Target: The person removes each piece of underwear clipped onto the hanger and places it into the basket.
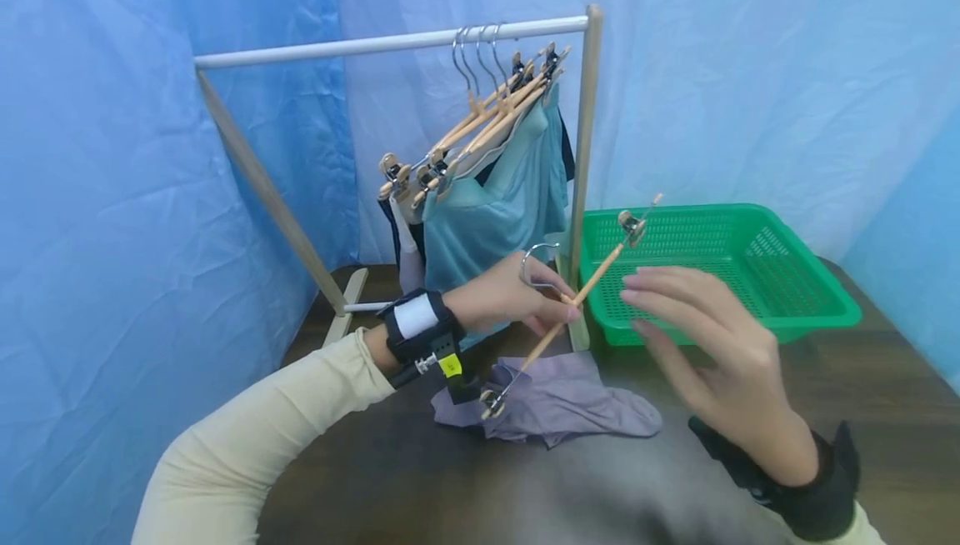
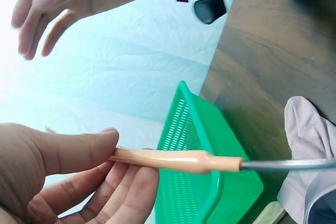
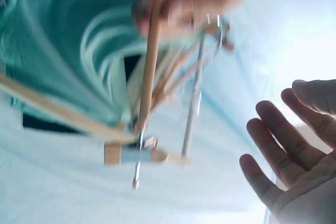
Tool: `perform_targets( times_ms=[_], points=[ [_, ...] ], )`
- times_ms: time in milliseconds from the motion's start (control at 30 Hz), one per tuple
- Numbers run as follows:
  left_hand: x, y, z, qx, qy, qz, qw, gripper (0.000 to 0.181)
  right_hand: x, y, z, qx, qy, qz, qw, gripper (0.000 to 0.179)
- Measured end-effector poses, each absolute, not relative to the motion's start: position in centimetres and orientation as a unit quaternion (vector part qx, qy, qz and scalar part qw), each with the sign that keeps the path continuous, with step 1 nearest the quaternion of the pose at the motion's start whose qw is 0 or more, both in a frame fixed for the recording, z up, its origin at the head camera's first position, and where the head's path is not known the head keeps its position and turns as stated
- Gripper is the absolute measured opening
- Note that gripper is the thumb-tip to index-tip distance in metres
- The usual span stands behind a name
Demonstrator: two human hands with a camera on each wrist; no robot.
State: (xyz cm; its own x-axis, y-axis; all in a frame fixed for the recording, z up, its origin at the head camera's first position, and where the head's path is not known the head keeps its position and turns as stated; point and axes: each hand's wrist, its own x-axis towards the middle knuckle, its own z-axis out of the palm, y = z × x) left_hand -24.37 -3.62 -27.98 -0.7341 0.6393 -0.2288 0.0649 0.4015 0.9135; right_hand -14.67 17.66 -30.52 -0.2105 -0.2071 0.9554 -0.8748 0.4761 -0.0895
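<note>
My left hand (image 1: 528, 291) pinches a clip hanger (image 1: 597, 276) near its middle, thumb on one side and fingers on the other in the left wrist view. The hanger's wooden bar tilts up to the right, with a metal clip at each end, and its hook stands by the left hand. To the right, my right hand (image 1: 716, 345) hovers apart from the hanger, fingers extended and holding nothing; the right wrist view shows its palm (image 3: 310, 192). Beneath the hanger, a greyish-purple folded garment (image 1: 555, 403) lies on the dark wooden table (image 1: 360, 478).
A rack with a white rail (image 1: 390, 47) and wooden posts stands behind. Several clip hangers hang from it, carrying garments, a teal one (image 1: 502, 203) in front. At the right sits a green perforated basket (image 1: 817, 295). Blue cloth (image 1: 750, 70) surrounds the table.
</note>
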Motion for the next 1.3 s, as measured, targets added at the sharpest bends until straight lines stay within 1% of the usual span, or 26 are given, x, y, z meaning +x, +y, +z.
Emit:
perform_targets(
  times_ms=[133,233,333,367,467,533,700,767,900,967,1000,1033,1100,1133,1167,1233,1267,1300],
  points=[
    [-24.5,-3.6,-27.9,0.216,0.782,0.512,0.282,0.019,-14.4,16.6,-31.6,0.458,-0.702,0.296,0.458,0.033],
    [-24.6,-3.6,-27.8,0.212,0.787,0.512,0.272,0.019,-14.2,15.8,-32.6,0.491,-0.721,0.270,0.407,0.033],
    [-24.7,-3.5,-27.7,0.212,0.790,0.512,0.263,0.019,-14.1,15.2,-33.3,0.514,-0.743,0.232,0.360,0.028],
    [-24.7,-3.5,-27.7,0.210,0.792,0.511,0.261,0.020,-14.1,15.0,-33.5,0.522,-0.747,0.218,0.349,0.032],
    [-24.7,-3.2,-27.8,0.201,0.792,0.513,0.262,0.020,-14.1,14.3,-33.9,0.543,-0.753,0.169,0.331,0.055],
    [-24.7,-3.1,-27.9,0.192,0.793,0.514,0.263,0.020,-14.0,13.9,-34.2,0.555,-0.754,0.146,0.319,0.065],
    [-24.4,-2.8,-28.1,0.180,0.796,0.515,0.261,0.021,-13.7,13.3,-34.8,0.569,-0.764,0.106,0.285,0.062],
    [-24.4,-2.7,-28.2,0.180,0.799,0.512,0.259,0.021,-13.6,13.3,-35.0,0.571,-0.765,0.087,0.286,0.062],
    [-24.2,-2.6,-28.4,0.187,0.802,0.507,0.256,0.022,-13.4,13.4,-35.2,0.575,-0.756,0.052,0.308,0.065],
    [-24.1,-2.6,-28.4,0.191,0.802,0.505,0.256,0.021,-13.3,13.4,-35.2,0.578,-0.751,0.040,0.318,0.064],
    [-24.1,-2.6,-28.5,0.191,0.802,0.504,0.256,0.021,-13.3,13.5,-35.3,0.579,-0.748,0.035,0.322,0.060],
    [-24.1,-2.6,-28.5,0.191,0.802,0.504,0.258,0.021,-13.3,13.5,-35.3,0.581,-0.745,0.033,0.326,0.052],
    [-24.0,-2.6,-28.6,0.190,0.802,0.504,0.260,0.021,-13.2,13.5,-35.4,0.582,-0.743,0.029,0.330,0.029],
    [-24.0,-2.6,-28.6,0.190,0.801,0.504,0.261,0.021,-13.2,13.5,-35.4,0.583,-0.740,0.026,0.336,0.023],
    [-24.0,-2.6,-28.7,0.190,0.801,0.504,0.262,0.021,-13.2,13.5,-35.5,0.583,-0.737,0.025,0.340,0.027],
    [-24.0,-2.5,-28.8,0.189,0.801,0.503,0.263,0.021,-13.2,13.5,-35.6,0.582,-0.735,0.023,0.348,0.044],
    [-23.9,-2.5,-28.8,0.189,0.802,0.502,0.264,0.021,-13.1,13.4,-35.6,0.581,-0.735,0.022,0.348,0.049],
    [-23.9,-2.5,-28.8,0.188,0.802,0.502,0.264,0.021,-13.2,13.4,-35.7,0.582,-0.731,0.020,0.355,0.050]
  ],
)
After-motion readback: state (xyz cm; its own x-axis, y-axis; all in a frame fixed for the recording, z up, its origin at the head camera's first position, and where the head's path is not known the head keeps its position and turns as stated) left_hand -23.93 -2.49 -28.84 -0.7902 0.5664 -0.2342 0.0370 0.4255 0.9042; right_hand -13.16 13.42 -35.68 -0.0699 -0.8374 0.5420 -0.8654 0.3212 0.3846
